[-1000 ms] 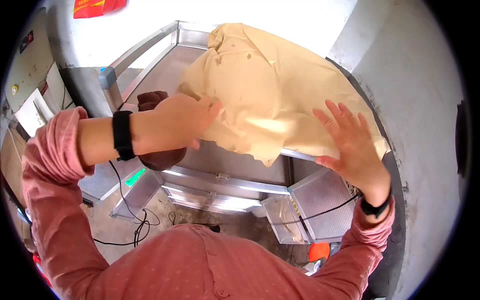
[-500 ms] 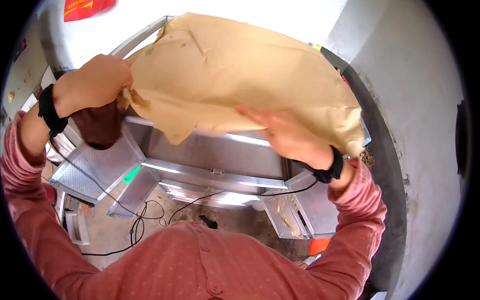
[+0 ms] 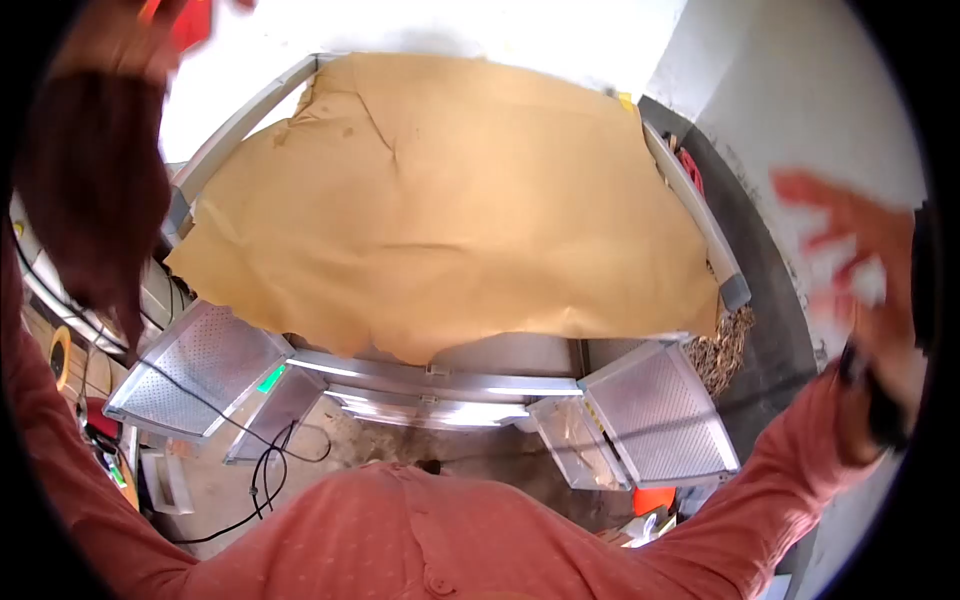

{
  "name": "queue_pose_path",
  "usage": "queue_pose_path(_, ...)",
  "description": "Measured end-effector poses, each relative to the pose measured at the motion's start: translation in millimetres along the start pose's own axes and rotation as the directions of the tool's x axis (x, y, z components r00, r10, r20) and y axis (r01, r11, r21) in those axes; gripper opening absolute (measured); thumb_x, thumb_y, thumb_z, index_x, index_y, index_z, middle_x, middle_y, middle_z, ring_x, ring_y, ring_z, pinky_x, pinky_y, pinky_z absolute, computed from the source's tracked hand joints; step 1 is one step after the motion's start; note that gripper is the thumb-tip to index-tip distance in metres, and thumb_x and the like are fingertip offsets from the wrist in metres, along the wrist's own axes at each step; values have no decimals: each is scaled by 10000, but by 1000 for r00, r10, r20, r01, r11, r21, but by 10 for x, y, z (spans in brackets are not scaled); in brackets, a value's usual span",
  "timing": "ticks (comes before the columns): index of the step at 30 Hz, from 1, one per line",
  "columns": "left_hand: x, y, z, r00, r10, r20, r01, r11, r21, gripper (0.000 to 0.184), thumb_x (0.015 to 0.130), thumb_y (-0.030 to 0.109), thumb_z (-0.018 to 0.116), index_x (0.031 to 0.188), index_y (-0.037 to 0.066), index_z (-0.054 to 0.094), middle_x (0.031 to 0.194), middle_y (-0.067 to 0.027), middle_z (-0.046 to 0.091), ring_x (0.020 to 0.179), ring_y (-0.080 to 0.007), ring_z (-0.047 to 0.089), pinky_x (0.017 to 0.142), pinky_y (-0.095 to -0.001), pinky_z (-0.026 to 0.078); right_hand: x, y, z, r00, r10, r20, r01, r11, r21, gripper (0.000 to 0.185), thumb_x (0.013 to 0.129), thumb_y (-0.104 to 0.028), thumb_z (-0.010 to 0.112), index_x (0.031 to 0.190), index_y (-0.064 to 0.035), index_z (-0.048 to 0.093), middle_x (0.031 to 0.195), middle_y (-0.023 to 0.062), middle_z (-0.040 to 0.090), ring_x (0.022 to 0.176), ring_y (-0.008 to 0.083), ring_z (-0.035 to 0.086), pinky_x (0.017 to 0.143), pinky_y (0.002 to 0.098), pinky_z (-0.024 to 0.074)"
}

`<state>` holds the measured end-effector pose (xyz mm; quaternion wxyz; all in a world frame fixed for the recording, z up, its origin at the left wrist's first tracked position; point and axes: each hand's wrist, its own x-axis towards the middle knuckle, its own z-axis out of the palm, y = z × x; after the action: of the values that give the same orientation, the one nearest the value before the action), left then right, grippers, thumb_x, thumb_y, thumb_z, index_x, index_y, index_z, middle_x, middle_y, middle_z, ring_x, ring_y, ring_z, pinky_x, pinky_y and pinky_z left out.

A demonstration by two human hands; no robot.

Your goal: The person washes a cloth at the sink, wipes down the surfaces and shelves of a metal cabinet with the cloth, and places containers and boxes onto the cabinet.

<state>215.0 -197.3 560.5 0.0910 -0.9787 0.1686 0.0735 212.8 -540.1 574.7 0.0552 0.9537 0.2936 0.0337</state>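
Sheet (image 3: 480, 210): tan, big, a bit creased, mostly flat, wavy front edge | Cloth (image 3: 95, 180): dark brown, blurry, hanging, left of sheet

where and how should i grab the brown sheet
Probably by its front left corner, coming from the near left side, thumb above and fingers underneath. The brown sheet lies spread nearly flat, so its middle offers little to pinch, while that corner juts past the near end of the left metal rail.
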Motion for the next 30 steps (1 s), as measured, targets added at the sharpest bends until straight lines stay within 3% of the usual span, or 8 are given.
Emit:
queue_pose_path(4, 811, -135, 37, 995, -34, -89, 53, 973, 227, 740, 614, 372, 704, 1233, 91, 412, 886, -149, 590, 837, -288, 564, 706, -355, 447, 1095, 456, 159, 985, -140, -97, 130, 986, -107, 533, 814, -407, 541, 1231, -88, 451, 1140, 131, 541, 997, 244, 530, 846, 318, 412)
queue_pose_path(5, 1078, -223, 57, 996, -53, -78, 73, 959, 275, 756, 617, 371, 701, 1251, 96, 395, 904, -152, 592, 854, -291, 564, 716, -355, 450, 1479, 632, 386, 970, -216, -107, 205, 973, -105, 672, 788, -572, 465, 1235, -71, 445, 1240, 196, 448, 1138, 323, 437, 950, 339, 343)
queue_pose_path(7, 1628, -395, 245, 996, -86, -13, 85, 932, 352, 787, 624, 370, 696, 1287, 106, 363, 940, -157, 597, 889, -296, 564, 734, -356, 456, 2053, 754, 935, 992, -120, -46, 98, 936, -337, 715, 777, -653, 375, 1345, -230, 277, 1435, 70, 135, 1300, 346, 141, 999, 575, 174)
queue_pose_path(9, 2098, -632, 661, 999, -39, 23, 27, 930, 368, 807, 650, 324, 667, 1340, 148, 288, 1007, -151, 586, 938, -296, 553, 765, -360, 450, 2439, 884, 1462, 996, -79, 38, 88, 903, -422, 726, 785, -641, 375, 1367, -242, 202, 1442, 63, 102, 1311, 355, 74, 938, 659, 170)
queue_pose_path(17, 3028, -1306, 1657, 982, -55, -181, 113, 937, 331, 726, 701, 60, 524, 1360, 130, 228, 977, -150, 599, 923, -291, 567, 802, -369, 440, 2636, 1068, 2290, 951, 200, 237, -216, 975, 44, 786, 770, -659, 366, 1383, -218, 146, 1442, 123, 32, 1309, 373, 63, 1052, 465, 113)
queue_pose_path(23, 3078, -1190, 1447, 950, -55, -309, 169, 918, 358, 168, 677, 92, 568, 816, 46, 652, 884, -136, 628, 831, -289, 606, 666, -364, 495, 2828, 1200, 2432, 887, 367, 279, -417, 898, 142, 830, 760, -657, 384, 1388, -188, 111, 1426, 191, 22, 1297, 419, 36, 1057, 450, 84)
queue_pose_path(25, 2931, -1083, 1234, 989, -95, -109, 132, 901, 414, 187, 672, 109, 566, 824, 42, 652, 922, -147, 620, 828, -283, 605, 669, -360, 497, 2738, 1129, 2332, 875, 362, 322, -412, 905, 101, 823, 763, -647, 388, 1389, -195, 102, 1426, 193, 14, 1291, 435, 33, 1052, 471, 78)
queue_pose_path(30, 3070, -1735, 1862, 908, 412, -73, -290, 745, 601, 230, 710, 196, 543, 858, 49, 640, 914, -140, 623, 856, -258, 588, 758, -345, 451, 2800, 1283, 2522, 945, 238, 226, -272, 954, 130, 812, 762, -654, 380, 1387, -206, 118, 1428, 185, 28, 1295, 423, 39, 1043, 494, 78)
